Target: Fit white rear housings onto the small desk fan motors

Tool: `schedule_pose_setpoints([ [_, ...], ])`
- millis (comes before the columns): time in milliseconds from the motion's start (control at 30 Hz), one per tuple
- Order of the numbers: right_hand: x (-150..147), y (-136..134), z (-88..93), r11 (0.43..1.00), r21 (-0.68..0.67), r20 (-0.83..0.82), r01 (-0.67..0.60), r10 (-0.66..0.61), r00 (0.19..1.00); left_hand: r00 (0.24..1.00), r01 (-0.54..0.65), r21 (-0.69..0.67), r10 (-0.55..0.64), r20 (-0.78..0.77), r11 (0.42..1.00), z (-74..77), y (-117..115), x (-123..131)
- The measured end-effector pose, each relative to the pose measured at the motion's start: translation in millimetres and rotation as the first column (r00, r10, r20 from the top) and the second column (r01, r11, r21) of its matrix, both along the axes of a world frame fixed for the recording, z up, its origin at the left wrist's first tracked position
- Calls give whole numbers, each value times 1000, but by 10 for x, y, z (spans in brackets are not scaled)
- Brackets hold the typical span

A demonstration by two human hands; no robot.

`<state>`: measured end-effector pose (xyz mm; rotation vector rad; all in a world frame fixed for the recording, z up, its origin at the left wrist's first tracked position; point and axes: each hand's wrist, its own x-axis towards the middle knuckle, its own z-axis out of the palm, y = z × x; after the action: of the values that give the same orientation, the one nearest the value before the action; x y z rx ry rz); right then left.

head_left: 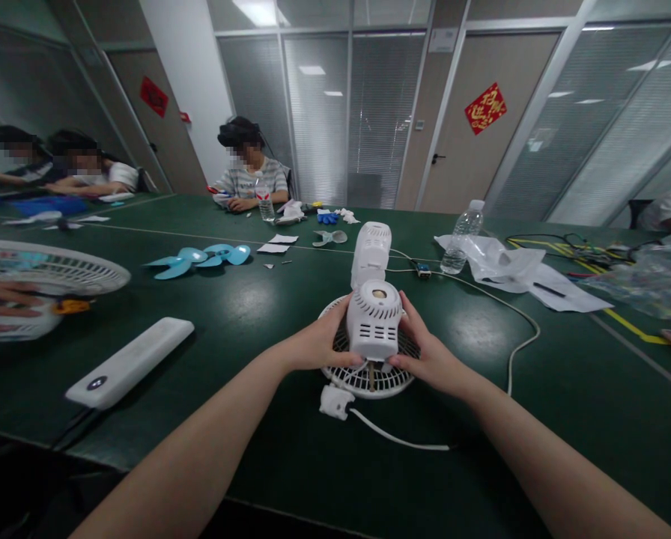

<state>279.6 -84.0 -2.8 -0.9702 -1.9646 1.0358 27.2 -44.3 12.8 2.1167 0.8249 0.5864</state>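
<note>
A white fan motor housing [374,326] with vent slots is gripped from both sides. My left hand [329,337] is closed around its left side, and my right hand [422,348] holds the right side, thumbs near the lower edge. Beneath it, a round white fan grille [372,383] lies on the table. A second white vented part [372,243] extends behind the housing, toward the far side; whether the two are joined I cannot tell. Close to my left wrist sits a small white block [335,401] with a white cable [397,442] running right.
On the green table [257,337] lie a long white device [133,359], blue fan blades [201,258] and a clear bottle [463,238] beside plastic and paper. A co-worker's hand [4,303] touches another fan at left. Another person [251,172] sits opposite.
</note>
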Motion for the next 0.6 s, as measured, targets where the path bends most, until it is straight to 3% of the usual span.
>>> schedule_pose_setpoints([
  [333,45,57,-27,997,-12,-39,79,-80,996,1000,-17,-10,17,-6,1000,39,-23,7],
  [600,57,21,13,999,24,-46,30,-29,999,1000,-27,-16,27,-9,1000,-3,5,8],
])
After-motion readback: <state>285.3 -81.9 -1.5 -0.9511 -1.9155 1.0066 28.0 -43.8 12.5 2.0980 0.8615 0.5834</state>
